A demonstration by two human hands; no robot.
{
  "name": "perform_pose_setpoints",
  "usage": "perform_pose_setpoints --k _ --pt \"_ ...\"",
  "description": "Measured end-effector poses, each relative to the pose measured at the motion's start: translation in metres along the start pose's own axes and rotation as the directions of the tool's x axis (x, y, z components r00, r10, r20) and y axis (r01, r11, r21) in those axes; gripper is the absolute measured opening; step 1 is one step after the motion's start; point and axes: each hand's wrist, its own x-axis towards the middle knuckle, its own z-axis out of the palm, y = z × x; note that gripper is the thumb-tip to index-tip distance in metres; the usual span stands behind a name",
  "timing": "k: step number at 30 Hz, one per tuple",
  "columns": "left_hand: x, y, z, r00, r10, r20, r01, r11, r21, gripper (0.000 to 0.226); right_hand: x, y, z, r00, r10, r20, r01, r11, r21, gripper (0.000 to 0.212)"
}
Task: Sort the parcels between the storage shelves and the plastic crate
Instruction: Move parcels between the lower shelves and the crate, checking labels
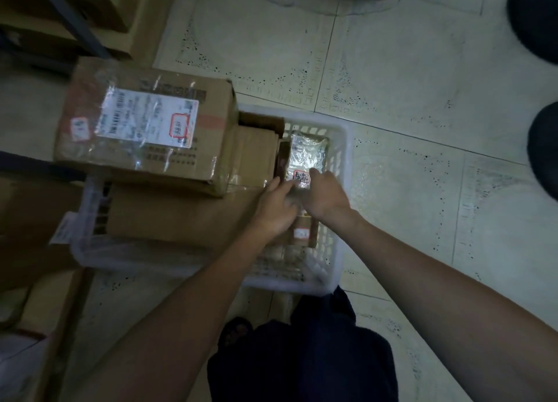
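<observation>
Step in hand: picking from the crate (287, 285). My left grip (276, 208) and right grip (324, 196) are both inside it, fingers curled on the near end of the small taped parcel (308, 152), which lies against the crate's right wall. A big labelled box (145, 123) sits over the crate's left half. Next, as I judge it: lift the parcel clear of the wall, read its label, then choose between the crate and the shelf (75, 24) past the crate's far left corner.
</observation>
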Motion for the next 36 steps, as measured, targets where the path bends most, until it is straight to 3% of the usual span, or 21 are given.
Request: perform_pose_setpoints --k 5,10,14,21,27,31,36 --pt "-0.085 0.038 -0.079 0.959 -0.071 -0.273 0.055 0.996 -0.066 0.037 -0.083 -0.054 -0.067 0.943 -0.264 -0.202 0.273 0.962 0.019 0.040" --pt "-0.192 0.100 -0.164 0.871 -0.017 -0.490 0.006 1.000 -0.025 0.037 -0.175 -0.143 -0.134 0.790 -0.520 -0.325 0.549 0.836 -0.002 0.048" --pt "-0.286 0.153 -0.227 0.790 0.042 -0.611 0.003 0.997 0.072 0.041 -0.250 -0.219 -0.178 0.650 -0.695 -0.307 0.708 0.701 -0.086 0.050" --pt "-0.475 0.217 -0.279 0.489 0.049 -0.871 0.081 0.992 0.101 0.044 -0.409 -0.317 -0.219 0.296 -0.921 -0.253 0.911 0.352 -0.215 0.054" --pt "-0.658 0.229 -0.284 0.158 -0.082 -0.984 0.153 0.987 -0.057 0.040 -0.558 -0.368 -0.225 0.058 -0.994 -0.092 0.957 0.082 -0.280 0.056" --pt "-0.755 0.216 -0.285 -0.024 -0.154 -0.988 0.196 0.968 -0.155 0.044 -0.642 -0.400 -0.202 -0.026 -0.999 -0.041 0.967 -0.015 -0.254 0.061" --pt "-0.822 0.167 -0.277 -0.152 -0.285 -0.946 0.166 0.937 -0.309 0.045 -0.703 -0.428 -0.133 -0.132 -0.985 0.112 0.957 -0.156 -0.246 0.058"
